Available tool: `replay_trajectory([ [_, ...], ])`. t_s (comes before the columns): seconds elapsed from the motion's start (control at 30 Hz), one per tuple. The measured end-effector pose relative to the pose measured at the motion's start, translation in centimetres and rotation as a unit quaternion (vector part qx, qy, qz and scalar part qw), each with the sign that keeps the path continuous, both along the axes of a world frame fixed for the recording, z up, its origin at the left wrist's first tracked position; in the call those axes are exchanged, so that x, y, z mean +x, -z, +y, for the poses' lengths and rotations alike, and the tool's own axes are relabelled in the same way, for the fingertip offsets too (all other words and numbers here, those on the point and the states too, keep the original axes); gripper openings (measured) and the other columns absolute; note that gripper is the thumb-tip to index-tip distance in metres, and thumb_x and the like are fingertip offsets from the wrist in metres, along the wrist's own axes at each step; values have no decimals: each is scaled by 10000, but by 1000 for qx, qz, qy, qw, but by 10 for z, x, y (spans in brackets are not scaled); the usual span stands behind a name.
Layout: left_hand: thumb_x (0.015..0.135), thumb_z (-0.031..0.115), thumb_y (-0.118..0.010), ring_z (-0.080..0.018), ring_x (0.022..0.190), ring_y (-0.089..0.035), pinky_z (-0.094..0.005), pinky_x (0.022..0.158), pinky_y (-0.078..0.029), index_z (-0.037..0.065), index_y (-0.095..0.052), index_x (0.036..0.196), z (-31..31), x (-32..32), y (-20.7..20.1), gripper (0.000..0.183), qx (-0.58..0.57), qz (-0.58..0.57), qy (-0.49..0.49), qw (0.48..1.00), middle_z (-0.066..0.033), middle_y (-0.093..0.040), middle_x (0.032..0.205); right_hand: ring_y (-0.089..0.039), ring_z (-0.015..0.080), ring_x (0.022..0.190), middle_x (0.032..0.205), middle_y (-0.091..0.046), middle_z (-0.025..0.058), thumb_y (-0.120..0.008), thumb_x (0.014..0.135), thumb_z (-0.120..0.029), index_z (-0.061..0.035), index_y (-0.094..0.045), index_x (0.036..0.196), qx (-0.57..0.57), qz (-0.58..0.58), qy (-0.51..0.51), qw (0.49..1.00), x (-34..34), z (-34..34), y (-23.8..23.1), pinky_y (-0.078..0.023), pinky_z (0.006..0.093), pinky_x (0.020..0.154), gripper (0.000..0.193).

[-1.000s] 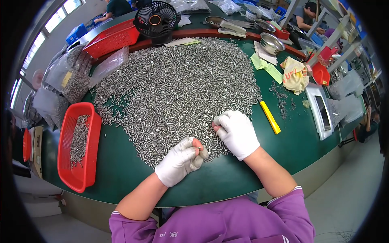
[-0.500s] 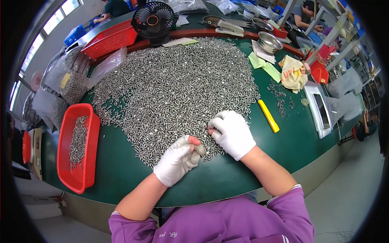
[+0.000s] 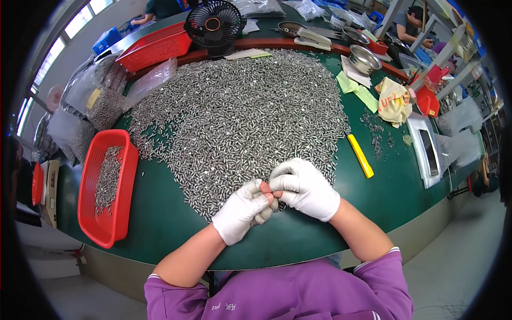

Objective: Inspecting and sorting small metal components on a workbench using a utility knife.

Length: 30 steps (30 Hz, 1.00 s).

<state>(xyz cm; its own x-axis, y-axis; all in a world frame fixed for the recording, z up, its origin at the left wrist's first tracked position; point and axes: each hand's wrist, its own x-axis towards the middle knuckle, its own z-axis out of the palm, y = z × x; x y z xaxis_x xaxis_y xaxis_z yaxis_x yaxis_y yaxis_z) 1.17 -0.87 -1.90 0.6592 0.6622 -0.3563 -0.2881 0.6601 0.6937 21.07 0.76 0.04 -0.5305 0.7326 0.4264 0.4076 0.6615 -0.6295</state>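
A broad heap of small metal pins, silvery and cylindrical, spreads over the green table. At its near edge my two white-gloved hands meet, bare fingertips together. My left hand is closed, thumb against curled fingers. My right hand pinches with thumb and forefinger right beside the left fingertips. Whatever lies between the fingers is too small and covered to make out. On the left, a red plastic basket holds a smaller batch of the pins.
Right of the heap lie a yellow-handled tool, a crumpled cloth bag and a phone on a white tray. Behind stand a black fan, a red crate and metal bowls. Bagged pins line the left edge.
My right hand has come from the heap toward me and met my left hand, fingertips to fingertips. My left hand has shifted slightly right. The whole view has turned a little.
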Motion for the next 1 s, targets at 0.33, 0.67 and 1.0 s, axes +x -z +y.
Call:
replay_trajectory([
  [0.33,971,285,-531,-63,682,-531,-188,585,-395,116,-569,1005,0,-2,3,176,-35,-4,-14,999,8,-615,859,-604,271,795,828,-631,54,-709,695,-149,-97,-655,768,43,-170,173,969,3,7,9,-487,390,712,104],
  [0.67,960,254,-541,-68,670,-529,-192,579,-384,117,-588,1028,1,-4,3,160,-59,-32,-51,996,0,-631,868,-613,270,796,831,-632,51,-696,693,-129,-102,-671,797,27,-149,156,976,1,5,5,-496,390,706,110],
  [1.0,945,213,-566,-55,669,-529,-189,594,-398,112,-571,1028,2,-3,5,131,-26,-85,-46,995,-6,-634,881,-605,268,806,839,-627,54,-686,713,-135,-98,-648,781,40,-124,156,979,-2,7,11,-492,392,721,87],
])
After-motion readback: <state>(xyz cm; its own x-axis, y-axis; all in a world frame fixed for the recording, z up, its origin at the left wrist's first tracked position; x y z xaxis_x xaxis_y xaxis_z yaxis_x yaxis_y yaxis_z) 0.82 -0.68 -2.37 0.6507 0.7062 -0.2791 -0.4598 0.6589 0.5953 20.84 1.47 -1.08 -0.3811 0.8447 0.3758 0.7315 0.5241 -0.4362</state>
